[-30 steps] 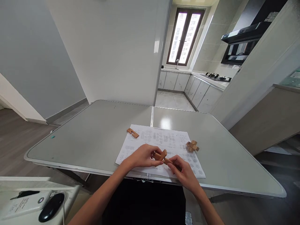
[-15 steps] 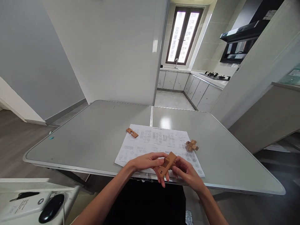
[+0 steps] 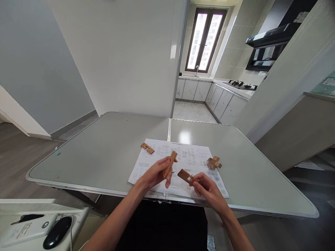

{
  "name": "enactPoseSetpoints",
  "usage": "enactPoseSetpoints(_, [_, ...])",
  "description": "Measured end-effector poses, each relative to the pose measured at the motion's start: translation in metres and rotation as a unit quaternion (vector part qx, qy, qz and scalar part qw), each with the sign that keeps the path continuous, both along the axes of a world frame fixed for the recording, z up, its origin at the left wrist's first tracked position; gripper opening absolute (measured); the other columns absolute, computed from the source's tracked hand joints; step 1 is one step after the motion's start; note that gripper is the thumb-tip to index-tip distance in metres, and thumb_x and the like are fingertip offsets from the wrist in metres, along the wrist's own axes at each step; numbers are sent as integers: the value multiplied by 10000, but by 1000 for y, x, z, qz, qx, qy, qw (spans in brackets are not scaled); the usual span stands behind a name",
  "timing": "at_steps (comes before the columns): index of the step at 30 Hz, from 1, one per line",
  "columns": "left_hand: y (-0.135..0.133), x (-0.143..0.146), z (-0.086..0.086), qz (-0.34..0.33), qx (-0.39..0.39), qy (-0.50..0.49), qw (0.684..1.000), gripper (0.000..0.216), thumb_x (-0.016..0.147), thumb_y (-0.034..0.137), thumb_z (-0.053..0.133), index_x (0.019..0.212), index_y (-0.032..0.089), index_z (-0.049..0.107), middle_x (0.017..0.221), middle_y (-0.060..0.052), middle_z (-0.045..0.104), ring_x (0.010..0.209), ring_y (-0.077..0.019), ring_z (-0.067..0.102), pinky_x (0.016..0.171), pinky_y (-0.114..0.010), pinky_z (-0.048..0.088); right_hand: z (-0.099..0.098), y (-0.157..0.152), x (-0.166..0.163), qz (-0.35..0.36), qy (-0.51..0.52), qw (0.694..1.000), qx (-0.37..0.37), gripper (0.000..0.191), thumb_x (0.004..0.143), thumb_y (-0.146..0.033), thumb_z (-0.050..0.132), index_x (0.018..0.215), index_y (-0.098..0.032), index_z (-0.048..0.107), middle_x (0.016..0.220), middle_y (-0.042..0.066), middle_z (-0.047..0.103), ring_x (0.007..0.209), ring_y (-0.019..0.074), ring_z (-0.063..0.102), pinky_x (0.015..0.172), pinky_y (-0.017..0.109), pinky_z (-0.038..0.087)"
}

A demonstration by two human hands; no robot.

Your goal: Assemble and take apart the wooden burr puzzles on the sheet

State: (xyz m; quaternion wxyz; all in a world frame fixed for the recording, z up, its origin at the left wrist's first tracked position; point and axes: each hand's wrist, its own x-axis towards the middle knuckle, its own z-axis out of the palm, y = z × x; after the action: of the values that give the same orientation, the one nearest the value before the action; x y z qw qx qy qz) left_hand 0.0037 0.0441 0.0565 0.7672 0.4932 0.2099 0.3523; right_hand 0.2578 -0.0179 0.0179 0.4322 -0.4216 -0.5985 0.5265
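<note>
My left hand [image 3: 158,171] holds a flat wooden puzzle piece [image 3: 170,164], tilted up on edge above the printed sheet. Pinched at one end in my right hand [image 3: 208,186] is another wooden puzzle piece [image 3: 184,175] with a notch in it. The two pieces are apart. A third notched wooden puzzle piece [image 3: 148,148] lies at the upper left corner of the instruction sheet [image 3: 138,174]. On the sheet's right edge sits an assembled wooden cross-shaped puzzle [image 3: 214,162]. The sheet carries many small printed diagrams, too small to read.
The grey folding table [image 3: 91,153] has a seam down its middle. At lower left, a white surface holds a black computer mouse [image 3: 58,232] and a white device [image 3: 28,230]. A small blue bit [image 3: 58,153] lies near the table's left edge. A kitchen is beyond.
The two wooden pieces, close together before, are now separated. My left hand has moved left and up with one piece, while my right hand stays nearly in place with the other.
</note>
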Motion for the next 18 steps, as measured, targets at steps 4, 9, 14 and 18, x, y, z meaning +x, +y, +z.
enactPoseSetpoints(4, [13,-22,10,164,58,127,976,473,962,626,589,1091,172,611,640,12,642,527,-139,601,604,-273,505,0,0,-1,-20,-27,999,-3,419,947,-653,627,938,-235,599,691,-23,586,611,163,494,683,329,440])
enactPoseSetpoints(9, [21,-55,13,316,195,405,836,457,988,622,478,1038,202,651,584,41,533,540,-149,494,575,-262,353,-2,1,0,-14,-36,999,2,395,969,-627,617,964,-232,599,673,-27,582,645,172,531,708,331,454])
enactPoseSetpoints(14, [21,-87,12,327,243,526,747,455,962,634,475,1069,245,685,750,-17,690,675,-209,612,610,-264,375,-3,2,0,2,-27,1000,-1,354,985,-583,622,988,-230,606,699,-29,595,650,162,530,707,326,458])
enactPoseSetpoints(18, [26,-104,16,317,248,541,739,508,833,702,626,800,204,722,736,-41,688,704,-214,602,592,-259,368,-4,3,-1,5,-28,1000,-1,354,986,-579,624,999,-226,610,717,-24,604,661,163,541,699,322,457])
